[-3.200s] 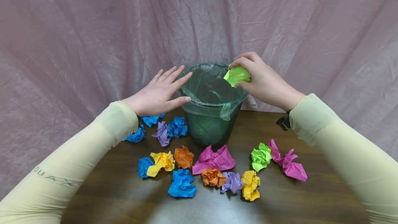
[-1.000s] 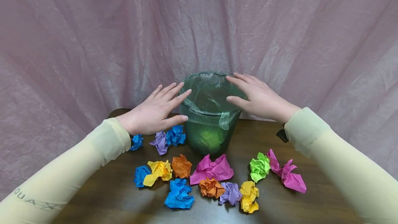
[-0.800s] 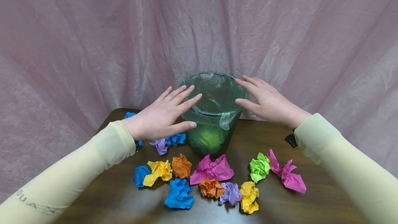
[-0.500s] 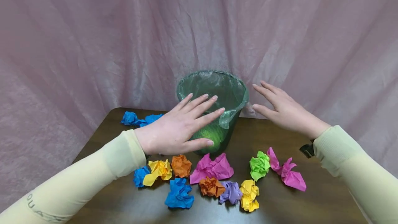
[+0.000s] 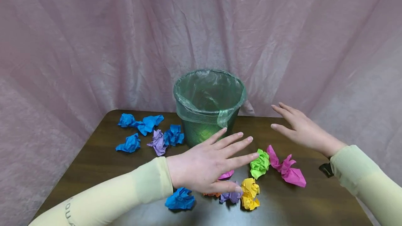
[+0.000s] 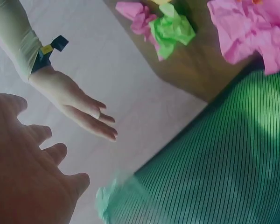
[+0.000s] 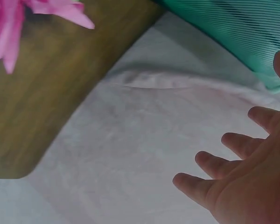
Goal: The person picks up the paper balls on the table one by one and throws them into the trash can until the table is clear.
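Observation:
In the head view, my left hand (image 5: 210, 165) spreads its fingers above the front crumpled papers and holds nothing. It hides some of them; its fingertips are nearest a crumpled green paper (image 5: 259, 164). My right hand (image 5: 304, 130) hovers right of the bin, fingers extended, palm bare in the right wrist view. A green mesh wastebasket (image 5: 201, 125) with a clear plastic liner stands at the back, and bright green shows through its side. Twisted pink paper (image 5: 290, 172), yellow paper (image 5: 250, 194), purple paper (image 5: 230, 197) and blue paper (image 5: 180, 199) lie around the left hand.
At the back left lie several crumpled blue papers (image 5: 129, 143) and a purple one (image 5: 158, 143). The wooden table (image 5: 91, 165) ends at the back against a pink curtain (image 5: 150, 44).
The green paper once pinched by my right hand has left it, and green now shows inside the wastebasket. My right hand has moved right, my left hand right and down over the front papers.

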Demonstrator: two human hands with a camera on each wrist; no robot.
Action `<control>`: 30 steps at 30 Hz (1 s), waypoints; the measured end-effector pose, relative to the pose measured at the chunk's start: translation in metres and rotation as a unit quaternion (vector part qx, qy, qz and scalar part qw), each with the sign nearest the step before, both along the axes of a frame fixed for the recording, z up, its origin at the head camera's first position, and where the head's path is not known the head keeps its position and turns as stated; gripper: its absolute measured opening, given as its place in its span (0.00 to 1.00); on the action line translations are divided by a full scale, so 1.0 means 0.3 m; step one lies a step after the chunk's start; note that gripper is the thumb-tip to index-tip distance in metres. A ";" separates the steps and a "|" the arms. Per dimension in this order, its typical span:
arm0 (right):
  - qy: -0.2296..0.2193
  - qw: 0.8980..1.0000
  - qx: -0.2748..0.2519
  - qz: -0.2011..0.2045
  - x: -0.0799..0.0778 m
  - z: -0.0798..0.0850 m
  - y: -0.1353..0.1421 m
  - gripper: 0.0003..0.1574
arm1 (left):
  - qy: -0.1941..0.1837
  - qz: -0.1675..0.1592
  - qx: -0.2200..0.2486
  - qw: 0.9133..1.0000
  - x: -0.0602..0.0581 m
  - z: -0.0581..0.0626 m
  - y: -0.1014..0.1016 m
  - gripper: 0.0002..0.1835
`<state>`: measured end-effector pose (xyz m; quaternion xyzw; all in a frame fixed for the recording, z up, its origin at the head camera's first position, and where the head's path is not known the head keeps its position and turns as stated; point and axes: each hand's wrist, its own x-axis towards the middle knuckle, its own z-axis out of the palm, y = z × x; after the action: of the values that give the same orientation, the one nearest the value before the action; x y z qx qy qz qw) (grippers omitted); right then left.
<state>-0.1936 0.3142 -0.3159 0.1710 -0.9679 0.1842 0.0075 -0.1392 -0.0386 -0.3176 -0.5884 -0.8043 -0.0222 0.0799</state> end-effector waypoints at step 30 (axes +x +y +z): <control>-0.157 0.985 0.055 0.046 0.117 -0.317 0.105 0.79 | -0.070 -0.003 -0.071 0.995 0.020 -0.300 0.146 0.42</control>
<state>-0.1586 0.3458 -0.4111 0.1843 -0.9569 0.1555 -0.1620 -0.1331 0.0053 -0.4075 -0.5916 -0.8060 -0.0069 -0.0186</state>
